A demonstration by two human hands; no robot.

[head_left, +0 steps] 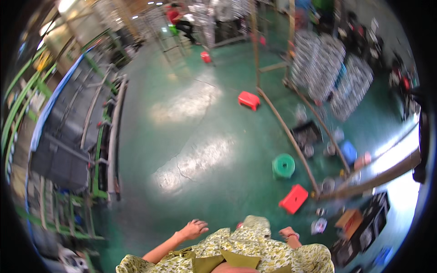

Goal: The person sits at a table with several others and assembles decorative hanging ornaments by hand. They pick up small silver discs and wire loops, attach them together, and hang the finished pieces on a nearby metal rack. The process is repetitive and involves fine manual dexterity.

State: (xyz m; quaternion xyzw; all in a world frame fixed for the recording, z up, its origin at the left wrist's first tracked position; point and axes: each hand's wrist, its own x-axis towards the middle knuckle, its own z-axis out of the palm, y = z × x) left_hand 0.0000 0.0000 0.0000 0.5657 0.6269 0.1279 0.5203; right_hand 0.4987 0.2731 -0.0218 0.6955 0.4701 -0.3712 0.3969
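My left hand [193, 229] hangs out in front of my patterned yellow-green clothing. Its fingers are loosely bent and a little apart, and it holds nothing. On the other side, my right hand [287, 233] shows at the edge of the clothing, with a reddish band at the wrist. Its fingers are curled under and blurred, so their grip is hidden. Closest to the right hand is a red plastic stool [294, 199] on the green floor [218, 182]. Just beyond that stool stands a round green stool [283, 166]. Neither hand touches them.
A machine with a green frame and long roller [116, 136] runs along the left. Another red stool [249, 100] stands ahead. To the right are a wooden frame [289, 136], silvery wrapped stacks [318, 63], a cardboard box [349, 223] and black crates. A person in red [174, 16] sits far off.
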